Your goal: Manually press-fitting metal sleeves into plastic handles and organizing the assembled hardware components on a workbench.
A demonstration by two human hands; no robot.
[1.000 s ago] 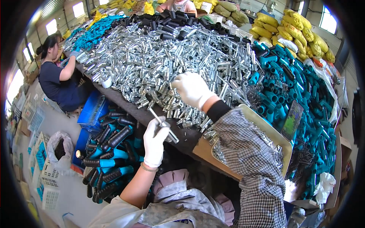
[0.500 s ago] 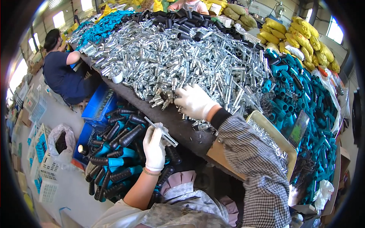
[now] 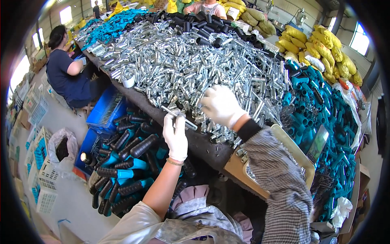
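Blue crate [image 3: 106,112] holds black-and-teal handles [image 3: 126,162]; left hand [image 3: 175,136] grips metal rod [image 3: 178,118].

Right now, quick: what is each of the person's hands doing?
Left hand: closed on a slim metal rod.
Right hand: lying on the heap of silver metal parts; whether it grips one cannot be told.

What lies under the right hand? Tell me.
The right hand rests on a heap of silver metal tubes on the table. The pieces directly beneath the palm are covered by the glove.

left hand [image 3: 175,137] gripping, right hand [image 3: 219,105] seemingly spread flat
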